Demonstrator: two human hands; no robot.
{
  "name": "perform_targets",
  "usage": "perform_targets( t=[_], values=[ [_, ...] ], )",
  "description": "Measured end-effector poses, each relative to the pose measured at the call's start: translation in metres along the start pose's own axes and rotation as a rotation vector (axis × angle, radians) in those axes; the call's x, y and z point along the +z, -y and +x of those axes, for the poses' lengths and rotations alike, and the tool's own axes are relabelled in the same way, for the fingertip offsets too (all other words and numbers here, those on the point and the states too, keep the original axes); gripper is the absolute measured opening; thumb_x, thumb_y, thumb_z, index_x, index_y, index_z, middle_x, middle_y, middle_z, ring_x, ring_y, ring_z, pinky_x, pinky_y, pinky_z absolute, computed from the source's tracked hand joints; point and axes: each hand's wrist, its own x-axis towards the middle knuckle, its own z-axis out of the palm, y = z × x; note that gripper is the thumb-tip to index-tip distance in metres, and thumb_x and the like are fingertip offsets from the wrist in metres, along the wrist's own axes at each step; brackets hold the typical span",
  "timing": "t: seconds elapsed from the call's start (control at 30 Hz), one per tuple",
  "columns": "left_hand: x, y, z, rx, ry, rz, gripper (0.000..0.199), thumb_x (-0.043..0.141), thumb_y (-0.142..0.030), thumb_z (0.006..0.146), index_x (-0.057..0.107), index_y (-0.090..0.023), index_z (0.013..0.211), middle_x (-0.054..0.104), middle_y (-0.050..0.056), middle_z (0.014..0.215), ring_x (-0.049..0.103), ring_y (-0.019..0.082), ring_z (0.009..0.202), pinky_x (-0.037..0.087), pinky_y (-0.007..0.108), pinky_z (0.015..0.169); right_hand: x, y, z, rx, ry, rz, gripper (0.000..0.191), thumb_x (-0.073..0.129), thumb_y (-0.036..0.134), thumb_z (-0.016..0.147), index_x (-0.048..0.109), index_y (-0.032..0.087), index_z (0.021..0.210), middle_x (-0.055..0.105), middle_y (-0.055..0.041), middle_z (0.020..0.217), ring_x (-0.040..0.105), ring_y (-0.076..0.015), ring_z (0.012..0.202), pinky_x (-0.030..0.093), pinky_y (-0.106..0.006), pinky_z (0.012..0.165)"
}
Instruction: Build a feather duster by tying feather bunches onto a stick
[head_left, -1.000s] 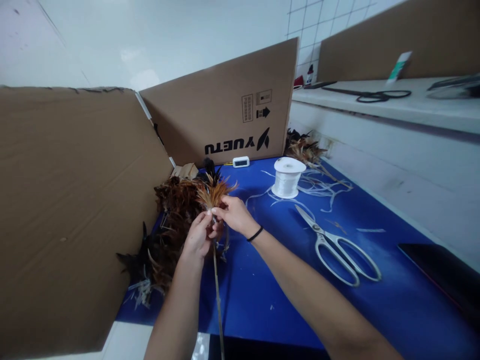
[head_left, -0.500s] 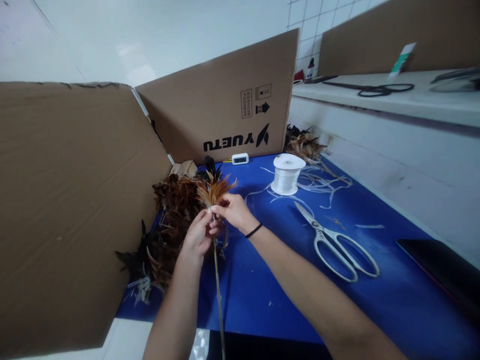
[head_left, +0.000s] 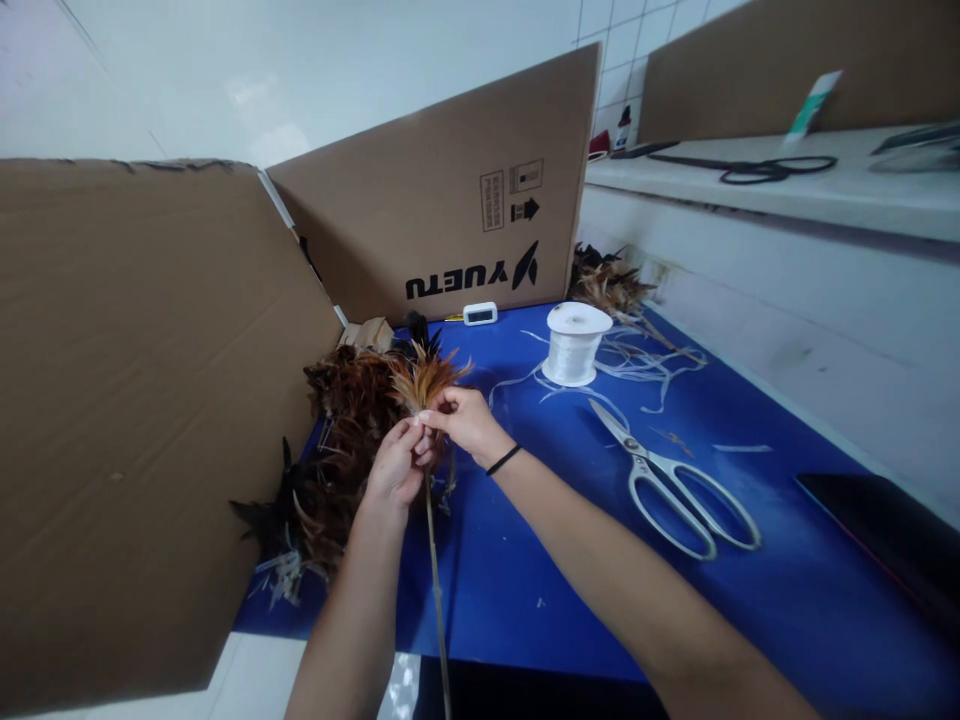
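A bundle of orange-brown feathers (head_left: 426,380) stands at the top of a thin stick (head_left: 437,600) that runs down past the table's front edge. Just below the feathers, my left hand (head_left: 401,462) is closed round the stick's upper end. My right hand (head_left: 463,418) pinches the base of the feathers, its fingertips touching those of the left. Fingers cover the spot where feathers and stick meet. Behind and left of my hands lies a heap of dark and reddish feathers (head_left: 345,430). Open-bladed or not, the silver scissors (head_left: 671,480) lie right of my hands.
On the blue table (head_left: 525,590) stand a spool of white ribbon (head_left: 574,345) with loose strands and a small white device (head_left: 480,314). Cardboard panels (head_left: 435,220) rise behind and left. More feathers (head_left: 611,280) lie back right; a black object (head_left: 885,530) rests at right.
Both hands keep their hold on the feathers and stick, with only a slight shift of the fingers. The view has moved very slightly.
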Motion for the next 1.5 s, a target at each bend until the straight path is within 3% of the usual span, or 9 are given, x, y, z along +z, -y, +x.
perform_targets(
  t=[0.3,0.47,0.6,0.7,0.77,0.93,1.07,1.3,1.5],
  values=[
    [0.004,-0.002,-0.002,0.007,-0.006,0.007,0.018,0.069,-0.017,0.071,0.053,-0.010,0.068,0.049,-0.001,0.059,0.032,0.001,0.043,0.022,0.012,0.037,-0.017,0.011,0.000,0.095,0.091,-0.012,0.011,0.067,0.016,0.062,0.058,0.014,0.070,0.060,0.0015,0.057,0.053,-0.0093,0.051,0.041,-0.021,0.050],
    [0.004,-0.011,-0.004,-0.043,0.018,-0.080,0.012,0.060,-0.009,0.077,0.051,-0.010,0.069,0.051,0.002,0.064,0.034,0.000,0.044,0.023,0.010,0.038,-0.040,0.012,0.005,-0.029,0.081,-0.218,0.009,0.068,0.015,0.062,0.065,0.013,0.071,0.060,0.0011,0.060,0.051,-0.0086,0.055,0.041,-0.022,0.054],
    [0.001,-0.019,-0.004,-0.092,0.040,-0.147,0.016,0.057,-0.008,0.080,0.047,-0.011,0.068,0.048,0.002,0.066,0.033,0.000,0.044,0.023,0.009,0.037,-0.053,0.013,0.002,-0.063,0.303,-0.510,0.009,0.065,0.010,0.062,0.068,0.016,0.067,0.062,0.0023,0.058,0.053,-0.0090,0.055,0.039,-0.021,0.055],
    [-0.002,-0.023,-0.003,-0.101,0.040,-0.161,0.015,0.054,-0.008,0.082,0.047,-0.011,0.069,0.046,0.001,0.066,0.033,0.000,0.044,0.024,0.009,0.037,-0.048,0.014,-0.003,-0.038,0.606,-0.637,0.016,0.063,0.006,0.062,0.071,0.019,0.069,0.063,0.0040,0.056,0.054,-0.0091,0.052,0.038,-0.021,0.054],
    [-0.003,-0.025,-0.003,-0.101,0.039,-0.167,0.015,0.051,-0.008,0.084,0.048,-0.011,0.070,0.046,0.000,0.065,0.033,-0.001,0.043,0.025,0.009,0.037,-0.039,0.014,-0.008,-0.076,0.723,-0.699,0.019,0.063,0.005,0.061,0.072,0.020,0.069,0.064,0.0040,0.059,0.056,-0.0096,0.055,0.038,-0.020,0.056],
    [-0.006,-0.029,-0.004,-0.123,0.046,-0.200,0.018,0.045,-0.009,0.087,0.048,-0.011,0.070,0.046,0.001,0.066,0.034,-0.001,0.043,0.026,0.008,0.037,-0.014,0.006,-0.020,-0.144,0.816,-0.933,0.015,0.073,0.015,0.058,0.071,0.021,0.072,0.065,0.0012,0.065,0.055,-0.0126,0.061,0.033,-0.022,0.053],
    [-0.006,-0.030,-0.004,-0.122,0.038,-0.202,0.019,0.043,-0.009,0.089,0.048,-0.011,0.071,0.046,0.001,0.066,0.034,-0.001,0.043,0.026,0.008,0.036,-0.003,0.000,-0.027,-0.101,0.783,-1.093,0.015,0.071,0.017,0.060,0.070,0.021,0.074,0.066,-0.0032,0.071,0.057,-0.0162,0.065,0.030,-0.024,0.050],
    [-0.008,-0.031,-0.003,-0.130,0.046,-0.237,0.018,0.043,-0.009,0.089,0.048,-0.011,0.072,0.045,0.000,0.067,0.034,-0.001,0.043,0.026,0.008,0.037,-0.024,0.010,-0.017,-0.163,0.792,-0.871,0.009,0.070,0.015,0.061,0.062,0.017,0.061,0.061,0.0021,0.060,0.053,-0.0110,0.057,0.034,-0.022,0.053],
    [-0.010,-0.032,-0.003,-0.155,0.022,-0.275,0.016,0.045,-0.010,0.088,0.046,-0.012,0.072,0.043,-0.001,0.066,0.034,-0.001,0.043,0.025,0.008,0.037,-0.048,0.018,-0.011,0.098,0.837,-0.416,0.011,0.067,0.013,0.063,0.060,0.015,0.071,0.059,0.0055,0.052,0.055,-0.0095,0.048,0.039,-0.020,0.049]
  ],
)
